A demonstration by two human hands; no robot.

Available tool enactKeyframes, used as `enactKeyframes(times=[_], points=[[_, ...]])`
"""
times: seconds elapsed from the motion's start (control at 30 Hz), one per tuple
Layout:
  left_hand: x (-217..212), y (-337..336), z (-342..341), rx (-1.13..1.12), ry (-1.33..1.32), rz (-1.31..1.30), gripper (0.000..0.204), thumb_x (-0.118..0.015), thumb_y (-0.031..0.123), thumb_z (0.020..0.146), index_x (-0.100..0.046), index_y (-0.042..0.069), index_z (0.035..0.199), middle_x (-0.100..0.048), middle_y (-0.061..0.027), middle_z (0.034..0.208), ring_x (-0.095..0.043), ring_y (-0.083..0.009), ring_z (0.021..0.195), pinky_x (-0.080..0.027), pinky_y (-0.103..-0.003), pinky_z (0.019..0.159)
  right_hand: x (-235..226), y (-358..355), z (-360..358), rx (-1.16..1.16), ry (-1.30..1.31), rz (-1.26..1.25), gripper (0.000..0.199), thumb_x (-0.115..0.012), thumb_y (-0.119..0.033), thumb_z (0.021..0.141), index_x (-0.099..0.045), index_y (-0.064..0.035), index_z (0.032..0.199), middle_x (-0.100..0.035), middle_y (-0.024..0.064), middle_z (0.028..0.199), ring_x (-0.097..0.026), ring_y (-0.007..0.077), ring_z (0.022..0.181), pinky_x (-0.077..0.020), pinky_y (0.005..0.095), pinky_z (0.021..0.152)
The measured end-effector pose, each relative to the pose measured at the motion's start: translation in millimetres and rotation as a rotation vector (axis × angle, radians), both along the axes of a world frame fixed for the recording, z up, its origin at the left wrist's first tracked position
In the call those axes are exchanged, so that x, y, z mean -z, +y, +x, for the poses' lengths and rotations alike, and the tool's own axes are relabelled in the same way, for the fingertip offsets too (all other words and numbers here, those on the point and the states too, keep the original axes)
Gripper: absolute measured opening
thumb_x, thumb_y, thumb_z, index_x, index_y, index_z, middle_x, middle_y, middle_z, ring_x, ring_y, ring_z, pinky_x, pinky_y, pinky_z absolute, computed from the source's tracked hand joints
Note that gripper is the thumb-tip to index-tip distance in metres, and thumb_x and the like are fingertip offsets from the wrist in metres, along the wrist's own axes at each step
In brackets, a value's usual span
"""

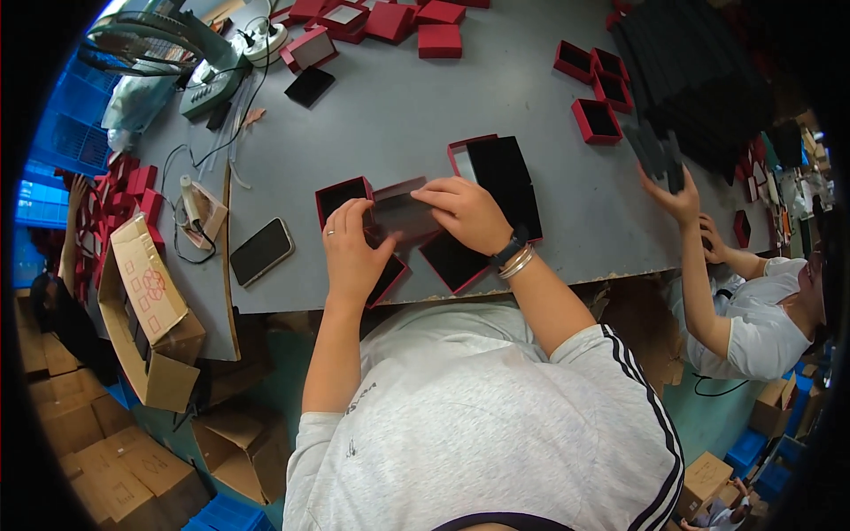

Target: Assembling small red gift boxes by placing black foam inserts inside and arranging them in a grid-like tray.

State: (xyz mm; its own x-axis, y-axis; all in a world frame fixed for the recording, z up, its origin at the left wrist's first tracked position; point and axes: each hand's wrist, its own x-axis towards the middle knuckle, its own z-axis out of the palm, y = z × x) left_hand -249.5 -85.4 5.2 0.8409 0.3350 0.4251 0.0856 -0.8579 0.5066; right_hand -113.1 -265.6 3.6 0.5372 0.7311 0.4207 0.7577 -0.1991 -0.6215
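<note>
Between my hands is a red-edged box lid [400, 209] with a greyish, see-through-looking panel. My left hand [350, 257] curls at the lid's left side, its fingers bent over and its thumb near the lower edge. Just beyond those fingers stands an open red box [342, 192] with a dark inside. My right hand [465, 212], fingers together, pinches the lid's upper right edge. Black pads [502, 173] lie over another red box [460, 157] to the right. Two more dark-filled red boxes, one right of centre [454, 261] and one left [387, 281], are partly under my hands.
A phone [262, 252] lies left on the grey table [372, 97]. Farther left are a fan [212, 84], cables and a cardboard box [146, 292]. Red boxes [440, 41] sit at the back. At right, a co-worker's hand [677, 199] holds black pieces beside a black stack [691, 71].
</note>
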Motion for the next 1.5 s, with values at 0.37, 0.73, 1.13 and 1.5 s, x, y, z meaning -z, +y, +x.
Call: enactKeyframes(times=[0.37, 0.73, 1.13, 1.5], points=[[-17.3, 5.2, 20.1, 0.201, 0.511, 0.024, 0.104, -0.089, 0.037, 0.062, -0.039, 0.008, 0.149, -0.046, -0.0099, 0.15, -0.032, -0.0287, 0.146, -0.013, -0.057, 0.12, -0.9, -2.5, -8.6, 0.141, 0.417, 0.205, 0.036, -0.061, 0.003, 0.084, -0.07, -0.0066, 0.117, -0.069, 0.0106, 0.109, -0.066, 0.0243, 0.098, -0.0536, 0.0325, 0.085], [0.0, 12.8, 19.0, 0.167, 0.406, -0.134, 0.121, -0.088, 0.031, 0.063, -0.018, 0.01, 0.159, -0.05, -0.0133, 0.146, -0.044, -0.0285, 0.139, -0.013, -0.059, 0.118, 0.5, -8.1, -5.8, 0.012, -0.172, 0.038, 0.035, -0.068, -0.003, 0.081, -0.072, -0.0123, 0.114, -0.067, 0.006, 0.116, -0.065, 0.0271, 0.105, -0.0548, 0.0386, 0.085], [7.2, 10.3, 19.7, 0.17, 0.37, -0.017, 0.115, -0.089, 0.028, 0.061, -0.027, 0.013, 0.156, -0.052, -0.0107, 0.144, -0.042, -0.0259, 0.141, -0.017, -0.058, 0.118, 7.1, -20.6, -1.1, -0.066, -0.253, -0.165, 0.032, -0.067, -0.004, 0.082, -0.07, -0.0098, 0.113, -0.066, 0.0083, 0.12, -0.063, 0.0281, 0.109, -0.0544, 0.0392, 0.089], [1.6, 10.3, 19.3, 0.172, 0.383, 0.017, 0.111, -0.09, 0.032, 0.059, -0.033, 0.016, 0.154, -0.052, -0.0075, 0.143, -0.041, -0.0253, 0.141, -0.017, -0.054, 0.119, 3.6, -26.4, -0.6, -0.104, -0.1, -0.199, 0.029, -0.067, -0.005, 0.081, -0.072, -0.0076, 0.11, -0.065, 0.0068, 0.12, -0.061, 0.0288, 0.112, -0.0498, 0.0414, 0.097]])
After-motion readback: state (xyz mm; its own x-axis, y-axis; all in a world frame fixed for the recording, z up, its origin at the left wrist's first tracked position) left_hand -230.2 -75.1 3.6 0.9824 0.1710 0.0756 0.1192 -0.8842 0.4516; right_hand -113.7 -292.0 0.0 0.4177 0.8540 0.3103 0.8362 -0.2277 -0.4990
